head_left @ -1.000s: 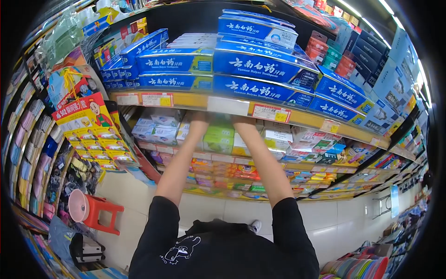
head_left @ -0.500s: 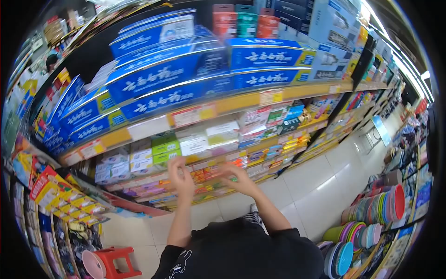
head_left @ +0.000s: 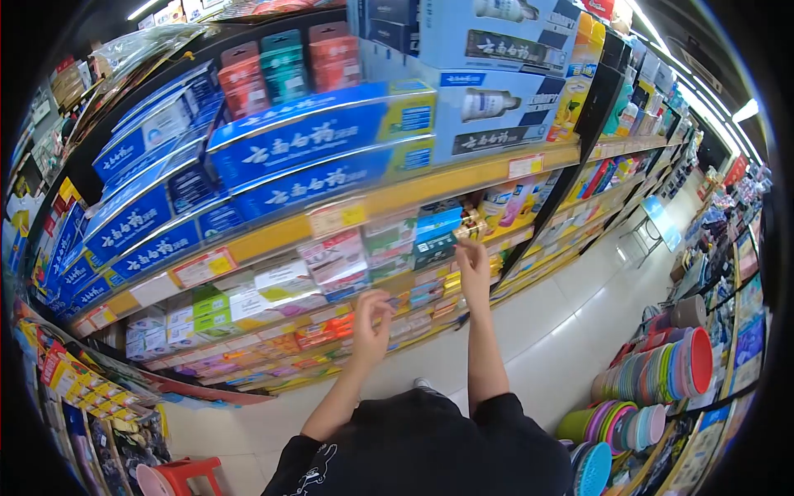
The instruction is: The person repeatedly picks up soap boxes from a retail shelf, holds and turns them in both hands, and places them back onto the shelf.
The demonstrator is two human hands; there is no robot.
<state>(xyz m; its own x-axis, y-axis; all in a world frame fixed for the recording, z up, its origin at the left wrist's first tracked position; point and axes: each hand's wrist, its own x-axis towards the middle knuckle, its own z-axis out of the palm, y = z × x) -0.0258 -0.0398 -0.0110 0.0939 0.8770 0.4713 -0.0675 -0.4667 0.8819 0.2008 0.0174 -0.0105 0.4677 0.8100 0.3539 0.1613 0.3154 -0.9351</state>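
My left hand (head_left: 371, 321) hovers before the lower shelf with its fingers loosely curved and apart, holding nothing visible. Further right and higher, my right hand (head_left: 472, 263) reaches up toward a gold-coloured pack (head_left: 471, 221). Its fingers point at the pack; whether they touch it cannot be made out. Just left of those fingers stand blue and dark green boxes (head_left: 436, 234). White and pink boxes (head_left: 335, 258) sit behind and above my left hand, and green boxes (head_left: 212, 307) stand further left.
Blue toothpaste boxes (head_left: 322, 132) are stacked on the upper shelf, beside large pale blue cartons (head_left: 500, 112). A yellow shelf edge (head_left: 413, 197) with price tags runs above my hands. Nested basins (head_left: 653, 368) stand at right, a red stool (head_left: 188, 477) at lower left.
The view has swung right along the shelf. My right hand has moved right and up to the gold-coloured pack, while my left hand has also shifted right.
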